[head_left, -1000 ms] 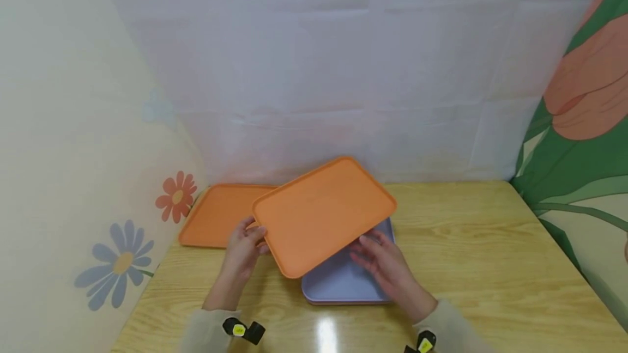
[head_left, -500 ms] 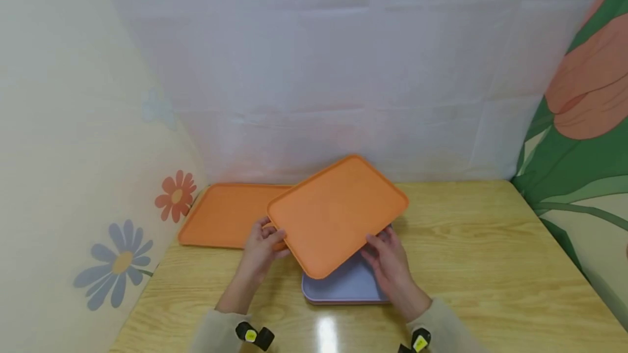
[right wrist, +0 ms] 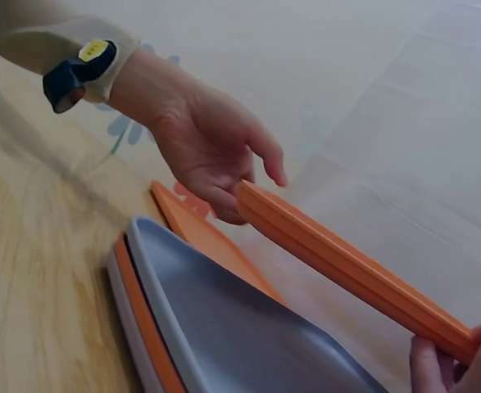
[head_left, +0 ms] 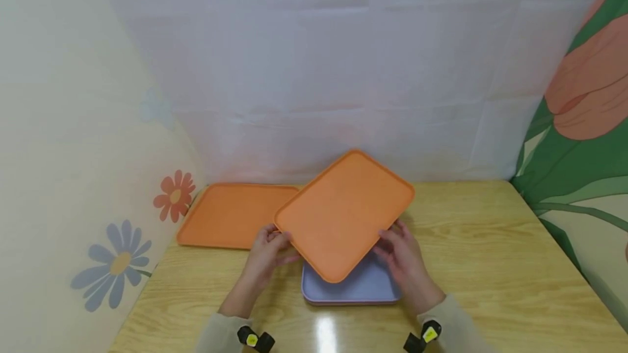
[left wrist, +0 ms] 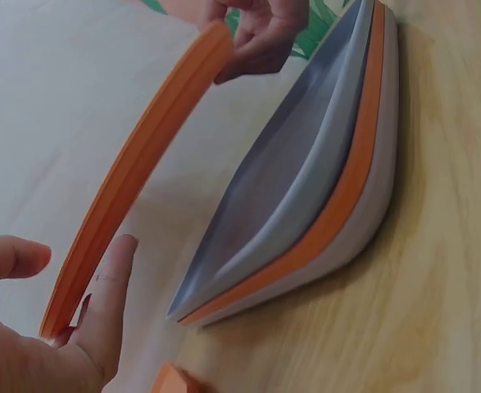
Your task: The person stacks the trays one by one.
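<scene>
An orange tray point(head_left: 345, 214) is held tilted above the table, one corner toward the person. My left hand point(head_left: 265, 257) holds its left edge, thumb on the upper side and fingers below. At the lower right edge, my right hand point(head_left: 404, 257) grips the tray between thumb and fingers. Under it sits a stack of trays with a blue-grey tray point(head_left: 319, 287) on top. Lower in the stack, the left wrist view shows an orange tray point(left wrist: 351, 188) and a pale tray point(left wrist: 379, 188). The raised tray hides much of the stack in the head view.
Another orange tray point(head_left: 230, 214) lies at the back left of the wooden table point(head_left: 490, 266), partly behind the held tray. A white cloth point(head_left: 314, 70) hangs behind the table. Walls with painted flowers flank both sides.
The held tray has moved right over the stack and turned a little more diagonal. My left hand has travelled right with it. My right hand has closed on the tray's lower right edge.
</scene>
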Tool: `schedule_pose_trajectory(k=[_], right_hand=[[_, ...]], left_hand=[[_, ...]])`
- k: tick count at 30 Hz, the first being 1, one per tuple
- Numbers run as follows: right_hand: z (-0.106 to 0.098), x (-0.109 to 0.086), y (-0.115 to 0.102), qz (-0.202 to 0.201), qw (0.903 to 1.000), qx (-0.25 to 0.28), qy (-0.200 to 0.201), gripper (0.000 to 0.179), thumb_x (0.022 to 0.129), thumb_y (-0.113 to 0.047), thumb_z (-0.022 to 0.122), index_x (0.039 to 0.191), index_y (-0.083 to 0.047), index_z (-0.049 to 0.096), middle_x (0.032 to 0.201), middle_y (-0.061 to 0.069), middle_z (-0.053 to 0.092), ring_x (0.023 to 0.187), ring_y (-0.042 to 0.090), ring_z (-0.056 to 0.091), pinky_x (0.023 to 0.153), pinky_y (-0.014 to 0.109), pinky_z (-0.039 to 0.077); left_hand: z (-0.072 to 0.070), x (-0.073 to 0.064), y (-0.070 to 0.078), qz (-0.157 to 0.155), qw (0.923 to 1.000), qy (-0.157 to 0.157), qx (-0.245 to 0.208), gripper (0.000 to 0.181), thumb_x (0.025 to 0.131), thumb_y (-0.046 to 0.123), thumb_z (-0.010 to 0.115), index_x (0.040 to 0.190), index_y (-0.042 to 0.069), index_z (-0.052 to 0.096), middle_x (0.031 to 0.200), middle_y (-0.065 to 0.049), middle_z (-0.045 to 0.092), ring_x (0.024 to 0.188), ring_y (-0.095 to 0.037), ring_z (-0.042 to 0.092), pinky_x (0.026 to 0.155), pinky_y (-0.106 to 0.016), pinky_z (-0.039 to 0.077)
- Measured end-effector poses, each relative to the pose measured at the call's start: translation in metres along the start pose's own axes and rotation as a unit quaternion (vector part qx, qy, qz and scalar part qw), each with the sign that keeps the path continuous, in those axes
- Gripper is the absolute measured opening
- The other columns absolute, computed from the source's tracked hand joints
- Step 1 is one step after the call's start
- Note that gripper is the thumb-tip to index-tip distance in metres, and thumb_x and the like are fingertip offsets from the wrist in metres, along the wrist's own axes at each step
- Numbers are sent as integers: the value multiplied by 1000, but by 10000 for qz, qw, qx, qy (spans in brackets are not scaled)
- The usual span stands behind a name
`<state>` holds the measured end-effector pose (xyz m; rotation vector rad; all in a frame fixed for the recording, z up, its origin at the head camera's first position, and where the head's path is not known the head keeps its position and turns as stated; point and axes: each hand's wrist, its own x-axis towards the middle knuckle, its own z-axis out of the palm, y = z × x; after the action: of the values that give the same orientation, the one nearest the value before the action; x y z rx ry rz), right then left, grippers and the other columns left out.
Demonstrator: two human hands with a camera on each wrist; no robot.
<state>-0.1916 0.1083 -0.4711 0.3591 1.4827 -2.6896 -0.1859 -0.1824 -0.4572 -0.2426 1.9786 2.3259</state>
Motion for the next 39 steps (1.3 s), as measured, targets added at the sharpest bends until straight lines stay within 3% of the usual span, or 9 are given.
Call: schedule_pose_trajectory(k=[6, 11, 16, 20, 25, 28, 35, 39], right_hand=[[-18, 4, -17, 229, 9973, -485, -494, 64, 97, 4, 50, 156, -2, 25, 93, -8, 65, 77, 9, 65, 69, 27, 57], [-35, 8, -30, 451, 9878, -894, -1189, 67, 98, 4, 48, 158, 1, 18, 101, -7, 64, 85, 10, 67, 76, 30, 59], [-50, 15, -40, 625, 9726, -1221, -1877, 68, 99, 2, 47, 158, 5, 14, 106, -5, 66, 89, 13, 67, 79, 30, 58], [-57, 21, -43, 725, 9609, -1363, -2296, 66, 100, 1, 47, 157, 8, 12, 105, -4, 67, 91, 12, 68, 80, 30, 58], [-62, 27, -47, 838, 9495, -1456, -2649, 69, 101, 1, 47, 158, 8, 8, 112, -3, 67, 95, 12, 69, 81, 31, 59], [-63, 29, -48, 861, 9476, -1548, -2659, 71, 101, 0, 48, 158, 8, 7, 113, -2, 67, 96, 12, 70, 81, 31, 59], [-63, 36, -46, 683, 9553, -1978, -2090, 70, 101, -4, 53, 159, 6, 15, 110, 1, 67, 95, 12, 69, 83, 33, 59], [-62, 44, -43, 513, 9539, -2375, -1763, 68, 100, -5, 56, 157, 6, 21, 114, 4, 65, 93, 11, 67, 81, 32, 58]], left_hand=[[-20, 4, 8, -181, 9965, -439, 683, 60, 104, 36, 56, 146, -1, 34, 137, -22, 42, 112, -31, 56, 86, -50, 59], [-32, 12, 17, -221, 9839, -1181, 1326, 62, 105, 43, 52, 147, -2, 40, 140, -22, 46, 115, -30, 60, 85, -45, 59], [-32, 18, 20, -304, 9654, -2018, 1625, 67, 104, 41, 54, 153, -2, 34, 145, -24, 47, 119, -30, 60, 91, -43, 58], [-24, 22, 17, -324, 9553, -2383, 1719, 67, 105, 36, 55, 157, 3, 28, 142, -22, 49, 117, -28, 59, 89, -41, 57], [-13, 25, 6, -323, 9561, -2357, 1712, 74, 103, 29, 57, 160, 3, 18, 124, -16, 53, 103, -21, 61, 78, -37, 57], [-9, 29, -1, -348, 9595, -2245, 1667, 70, 103, 25, 56, 159, 3, 20, 120, -15, 54, 100, -21, 62, 73, -37, 58], [0, 36, -2, -308, 9625, -2068, 1727, 62, 102, 17, 53, 156, 0, 28, 117, -15, 54, 102, -23, 59, 75, -42, 60], [4, 42, 0, -325, 9613, -2023, 1843, 62, 102, 16, 52, 156, -2, 27, 118, -16, 54, 101, -24, 60, 76, -44, 60]])
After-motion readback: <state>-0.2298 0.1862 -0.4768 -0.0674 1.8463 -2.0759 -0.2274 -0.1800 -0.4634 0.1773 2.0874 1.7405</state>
